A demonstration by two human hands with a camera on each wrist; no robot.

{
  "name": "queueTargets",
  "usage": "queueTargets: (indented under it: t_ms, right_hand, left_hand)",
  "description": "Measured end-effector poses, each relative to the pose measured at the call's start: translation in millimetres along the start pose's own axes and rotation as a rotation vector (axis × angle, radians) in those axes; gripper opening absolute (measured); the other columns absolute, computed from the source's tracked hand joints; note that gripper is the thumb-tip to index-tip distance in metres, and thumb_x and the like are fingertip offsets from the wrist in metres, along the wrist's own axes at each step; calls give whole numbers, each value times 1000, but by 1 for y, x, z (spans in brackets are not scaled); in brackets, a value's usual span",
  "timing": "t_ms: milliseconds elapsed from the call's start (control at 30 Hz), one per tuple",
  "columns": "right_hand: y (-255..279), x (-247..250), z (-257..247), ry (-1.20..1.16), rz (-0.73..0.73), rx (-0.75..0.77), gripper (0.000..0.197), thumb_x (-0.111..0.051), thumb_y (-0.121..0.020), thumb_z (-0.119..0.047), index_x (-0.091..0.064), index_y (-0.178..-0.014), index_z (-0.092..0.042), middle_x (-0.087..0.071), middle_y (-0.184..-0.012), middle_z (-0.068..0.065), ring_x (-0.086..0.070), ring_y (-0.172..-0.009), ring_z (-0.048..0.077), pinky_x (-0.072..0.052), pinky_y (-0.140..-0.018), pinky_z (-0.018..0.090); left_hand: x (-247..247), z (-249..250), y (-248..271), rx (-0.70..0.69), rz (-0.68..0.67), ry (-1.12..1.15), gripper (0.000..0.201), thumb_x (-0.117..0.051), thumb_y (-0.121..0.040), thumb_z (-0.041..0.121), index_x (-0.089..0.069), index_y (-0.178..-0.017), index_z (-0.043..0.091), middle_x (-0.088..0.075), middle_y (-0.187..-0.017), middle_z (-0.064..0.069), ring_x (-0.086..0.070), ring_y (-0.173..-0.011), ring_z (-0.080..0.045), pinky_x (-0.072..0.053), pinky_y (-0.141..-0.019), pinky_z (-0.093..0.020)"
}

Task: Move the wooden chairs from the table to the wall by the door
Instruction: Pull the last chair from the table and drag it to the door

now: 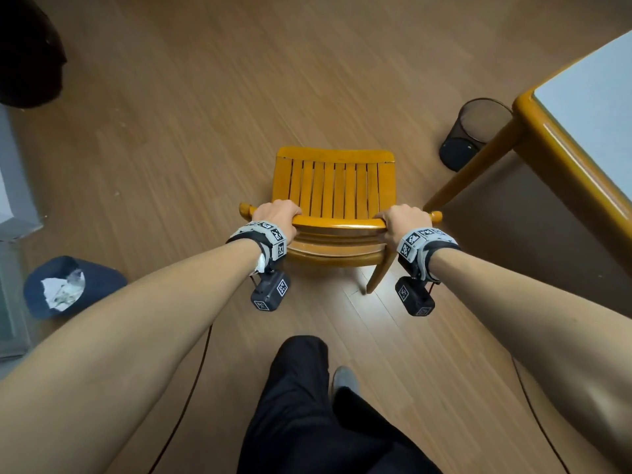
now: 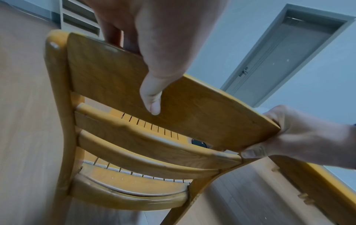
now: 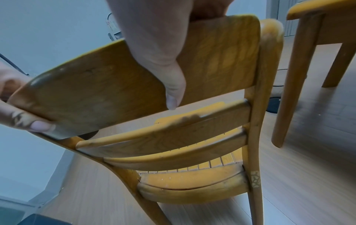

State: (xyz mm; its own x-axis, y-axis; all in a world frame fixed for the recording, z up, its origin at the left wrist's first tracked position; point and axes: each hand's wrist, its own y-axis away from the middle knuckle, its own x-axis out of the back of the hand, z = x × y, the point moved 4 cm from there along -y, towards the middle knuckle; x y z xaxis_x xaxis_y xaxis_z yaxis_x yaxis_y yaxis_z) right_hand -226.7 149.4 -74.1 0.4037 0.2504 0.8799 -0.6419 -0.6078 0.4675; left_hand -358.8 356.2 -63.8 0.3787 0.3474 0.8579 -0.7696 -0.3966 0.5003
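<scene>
Both hands clamp the top rail of the wooden chair (image 1: 337,186), fingers curled over its front edge, thumbs pressed on the back face. Left hand (image 1: 275,217) takes the rail's left end, just inside the left post knob; the left wrist view shows its thumb (image 2: 152,97) flat down the back of the rail, which the head view hides. Left of that grip on the floor: a dark blue bin (image 1: 68,285) with crumpled paper inside, a grey cabinet edge, and something black at the far upper corner, too dark to tell. Between the two grips the slatted seat faces away from the person. Only the wrist views show the lower back slats clearly. Right hand (image 1: 405,222) holds the rail's right end, thumb (image 3: 172,91) down the back face in the right wrist view. Whether the chair's legs touch the floor, cannot tell. Right of that grip stands the desk (image 1: 547,145), wood-rimmed with a pale top, apart from the chair, its leg near the right post. A black mesh wastebasket (image 1: 473,131) sits beyond, beside that leg. Only the left wrist view shows a grey door (image 2: 279,50) in the pale wall ahead, and a white shelf unit (image 2: 79,16) off to the left.
</scene>
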Motion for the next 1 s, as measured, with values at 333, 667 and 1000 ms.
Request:
queueTargets:
  t_ms: [333, 667, 1000]
  right_hand:
    - [-151, 93, 13, 12, 3, -90, 15, -70, -89, -34, -73, -104, -33, -67, -90, -1, -64, -83, 27, -50, -69, 36]
    - [-265, 150, 40, -83, -34, -174, 27, -70, -90, -40, -70, -115, -33, -68, -97, -1, -59, -81, 23, -45, -69, 33]
    - [-399, 248, 113, -139, -21, -224, 24, -71, -90, -41, -70, -109, -27, -67, -102, 3, -59, -86, 26, -42, -70, 35]
  left_hand:
    - [100, -18, -149, -53, 25, 1, 4, -71, -89, 23, -70, -85, 23, -67, -81, 1, -64, -81, -25, -42, -62, -32]
    - [173, -11, -299, -120, -35, -80, 25, -72, -91, 26, -70, -116, 28, -70, -107, -2, -65, -97, -27, -46, -70, -33]
    - [281, 41, -465, -139, -25, -144, 6, -73, -90, 24, -71, -96, 25, -67, -91, -1, -66, -94, -28, -47, -69, -33]
